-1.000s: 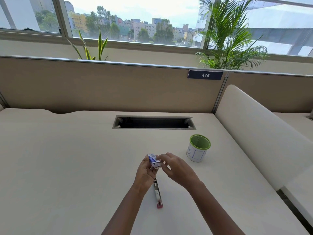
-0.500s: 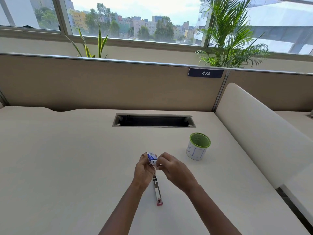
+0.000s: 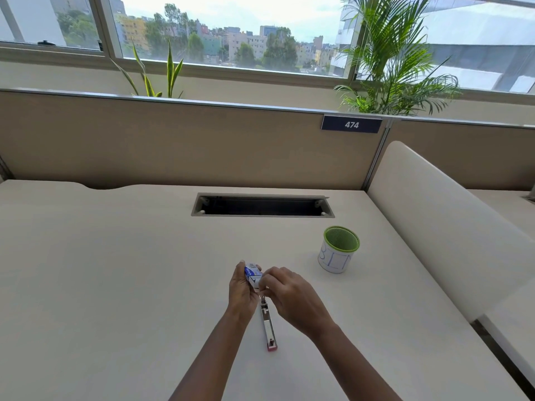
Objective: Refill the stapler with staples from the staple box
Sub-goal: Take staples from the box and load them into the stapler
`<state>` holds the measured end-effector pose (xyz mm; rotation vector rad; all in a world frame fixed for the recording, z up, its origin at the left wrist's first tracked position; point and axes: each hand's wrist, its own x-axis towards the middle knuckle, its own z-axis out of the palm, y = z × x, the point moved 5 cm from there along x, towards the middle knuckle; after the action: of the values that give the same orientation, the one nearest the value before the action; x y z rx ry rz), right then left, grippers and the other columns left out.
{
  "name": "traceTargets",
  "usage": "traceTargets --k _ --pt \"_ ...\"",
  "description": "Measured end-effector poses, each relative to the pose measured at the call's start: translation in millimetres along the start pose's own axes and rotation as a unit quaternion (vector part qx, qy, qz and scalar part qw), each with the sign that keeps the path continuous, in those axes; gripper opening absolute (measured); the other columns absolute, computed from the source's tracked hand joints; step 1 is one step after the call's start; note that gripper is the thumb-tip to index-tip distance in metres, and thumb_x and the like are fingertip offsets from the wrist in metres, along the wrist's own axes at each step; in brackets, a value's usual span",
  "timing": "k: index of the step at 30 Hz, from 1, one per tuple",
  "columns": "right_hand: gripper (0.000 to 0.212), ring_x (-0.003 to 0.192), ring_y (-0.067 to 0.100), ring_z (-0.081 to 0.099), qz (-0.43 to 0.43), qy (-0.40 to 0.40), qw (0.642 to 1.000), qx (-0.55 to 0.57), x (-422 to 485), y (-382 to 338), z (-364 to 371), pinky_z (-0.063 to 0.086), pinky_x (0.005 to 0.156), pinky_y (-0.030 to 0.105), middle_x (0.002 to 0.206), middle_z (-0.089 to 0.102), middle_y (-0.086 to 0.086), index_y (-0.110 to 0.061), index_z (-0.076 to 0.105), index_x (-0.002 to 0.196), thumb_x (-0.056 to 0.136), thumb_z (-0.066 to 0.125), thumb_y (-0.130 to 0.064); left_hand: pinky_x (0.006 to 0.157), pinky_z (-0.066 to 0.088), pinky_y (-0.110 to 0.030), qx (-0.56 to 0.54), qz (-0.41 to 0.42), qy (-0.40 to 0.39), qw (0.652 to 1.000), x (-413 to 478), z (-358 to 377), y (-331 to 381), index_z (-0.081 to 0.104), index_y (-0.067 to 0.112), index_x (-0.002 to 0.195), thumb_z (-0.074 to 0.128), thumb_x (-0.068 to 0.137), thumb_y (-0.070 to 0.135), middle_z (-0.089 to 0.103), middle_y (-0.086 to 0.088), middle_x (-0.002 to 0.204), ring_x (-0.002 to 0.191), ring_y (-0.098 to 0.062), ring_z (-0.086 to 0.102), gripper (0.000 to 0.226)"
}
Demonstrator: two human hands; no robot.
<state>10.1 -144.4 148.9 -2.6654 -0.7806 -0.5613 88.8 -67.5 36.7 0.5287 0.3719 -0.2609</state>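
Nearest: two bare forearms come up from the bottom edge over the pale tabletop (image 3: pixel 115 285). Between them lies the stapler (image 3: pixel 267 322), flat on the tabletop, lengthwise away from the viewer, pink end nearest, silver metal rail facing up; its far end runs under the hands. Just above it, held off the surface, is the staple box (image 3: pixel 252 274), small, blue & white, tilted. Left grip (image 3: pixel 241 290) grasps the box from the left side, fingers wrapped behind it, thumb at the top corner. Right grip (image 3: pixel 289 296) has fingers curled, tips pinching the box's near right end; can't tell if any staples are out, too small. Further back & to the right, well apart from the hands, stands a white cup (image 3: pixel 338 250) w/ green rim & blue lettering, upright. Beyond, mid-tabletop, a dark rectangular cable slot (image 3: pixel 262 205). On the right a white padded divider (image 3: pixel 448 227) runs along the edge. Behind all, a beige partition (image 3: pixel 173 140) w/ a navy plate (image 3: pixel 351 125) reading 474. Past that, a spiky plant (image 3: pixel 156 76) left, a palm (image 3: pixel 396 62) right, then the window (image 3: pixel 231 30) w/ city bldgs & trees.
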Motion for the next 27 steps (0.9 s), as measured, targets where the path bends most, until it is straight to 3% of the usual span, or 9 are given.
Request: traceTargets --k 8,15,19,27 --pt "0.005 0.070 0.027 0.063 -0.017 -0.008 1.000 0.007 0 -7 3 0.055 0.057 0.032 0.082 0.070 0.008 -0.006 0.064 0.079 0.079 0.059 -0.006 0.040 0.048 -0.013 -0.006 -0.040 -0.018 0.999 -2 0 -6 0.052 0.008 0.074 0.036 0.097 0.041 0.060 0.001 0.044 0.037 -0.008 0.058 0.043" --pt "0.013 0.088 0.022 0.061 0.132 0.032 0.979 0.154 3 20 0 0.051 0.077 0.032 0.096 0.066 0.009 -0.005 0.063 0.095 0.091 0.053 -0.012 0.049 0.053 -0.015 0.043 -0.010 -0.038 0.998 -3 4 -1 0.057 0.016 0.085 0.033 0.098 0.037 0.066 0.002 0.054 0.048 -0.008 0.064 0.035" --pt "0.011 0.079 0.013 0.059 0.164 -0.019 0.971 0.175 10 29 5 0.052 0.078 0.030 0.094 0.066 0.011 -0.006 0.066 0.093 0.086 0.060 -0.011 0.051 0.054 -0.018 0.077 -0.007 -0.038 0.996 -4 3 -3 0.059 0.017 0.087 0.035 0.097 0.039 0.065 -0.001 0.061 0.050 -0.011 0.065 0.034" --pt "0.013 0.073 0.014 0.051 0.166 -0.082 0.971 0.152 16 27 11 0.050 0.076 0.034 0.092 0.065 0.014 -0.007 0.068 0.092 0.081 0.062 -0.010 0.046 0.054 -0.019 0.109 -0.005 -0.046 0.993 -4 6 -4 0.057 0.016 0.089 0.034 0.097 0.039 0.067 0.000 0.055 0.047 -0.011 0.065 0.034"
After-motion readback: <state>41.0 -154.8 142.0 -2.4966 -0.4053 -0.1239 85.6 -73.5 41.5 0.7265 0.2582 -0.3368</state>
